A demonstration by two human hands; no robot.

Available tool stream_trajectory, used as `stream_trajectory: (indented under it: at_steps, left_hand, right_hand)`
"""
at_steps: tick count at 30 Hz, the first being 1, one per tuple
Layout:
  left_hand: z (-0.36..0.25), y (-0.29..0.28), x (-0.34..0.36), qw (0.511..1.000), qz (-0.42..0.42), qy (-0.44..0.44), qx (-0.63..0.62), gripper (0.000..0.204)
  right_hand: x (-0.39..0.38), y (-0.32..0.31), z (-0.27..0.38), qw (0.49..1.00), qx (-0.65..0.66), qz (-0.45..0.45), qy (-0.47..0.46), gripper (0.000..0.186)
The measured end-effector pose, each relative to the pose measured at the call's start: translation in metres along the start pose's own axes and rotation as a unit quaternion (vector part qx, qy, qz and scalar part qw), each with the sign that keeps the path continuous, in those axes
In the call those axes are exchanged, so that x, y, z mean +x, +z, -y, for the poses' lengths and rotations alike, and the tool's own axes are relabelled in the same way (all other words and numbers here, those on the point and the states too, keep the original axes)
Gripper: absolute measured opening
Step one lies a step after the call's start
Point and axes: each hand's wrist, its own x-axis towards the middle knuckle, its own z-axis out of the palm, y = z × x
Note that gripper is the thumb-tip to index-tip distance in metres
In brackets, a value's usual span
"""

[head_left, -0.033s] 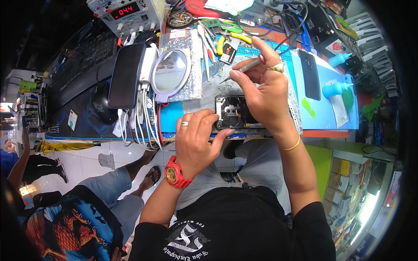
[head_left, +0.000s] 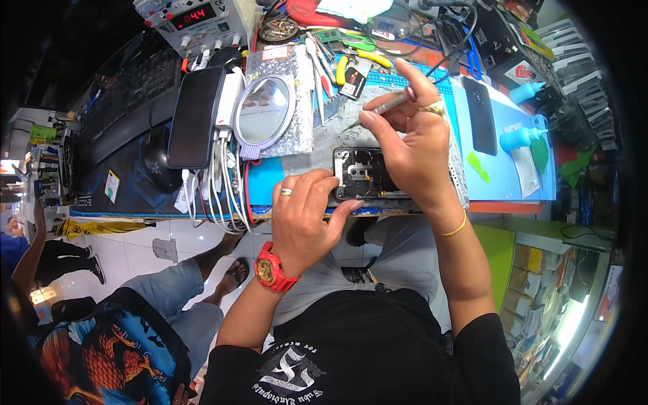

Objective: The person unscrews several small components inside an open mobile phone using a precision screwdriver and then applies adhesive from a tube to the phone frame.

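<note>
An opened smartphone (head_left: 360, 172), its inner parts exposed, lies on the grey work mat (head_left: 307, 163) in front of me. My left hand (head_left: 306, 206) grips its left end, curled fingers at the left edge and the thumb by the near edge. Above the phone's far right side, my right hand (head_left: 415, 145) pinches a slim grey screwdriver (head_left: 393, 103) between thumb and fingers. The tool's thin tip points left and down, apart from the phone. Part of the phone's right side is hidden behind my right hand.
Left of the mat are a round mirror (head_left: 264, 113), a dark-screened phone (head_left: 196, 120) and white cables (head_left: 221, 162). Yellow-handled pliers (head_left: 372, 59) and tweezers lie beyond. A power supply (head_left: 192, 25) stands far left; blue bottles (head_left: 516, 140) stand right. Another person (head_left: 111, 351) sits at left.
My right hand has shifted slightly to the right with the screwdriver. My left hand and the phone stay where they were.
</note>
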Motion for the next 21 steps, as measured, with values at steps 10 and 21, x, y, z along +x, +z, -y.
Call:
stream_trajectory:
  at_steps: [10,21]
  left_hand:
    - [0.003,0.001,0.002,1.0,-0.008,0.011,0.006,0.049]
    - [-0.001,0.0,0.002,1.0,-0.006,0.009,0.008,0.048]
  right_hand:
    - [-0.028,-0.002,-0.001,0.973,0.174,-0.08,0.132,0.073]
    - [-0.029,0.002,-0.002,0.971,0.169,-0.086,0.147,0.07]
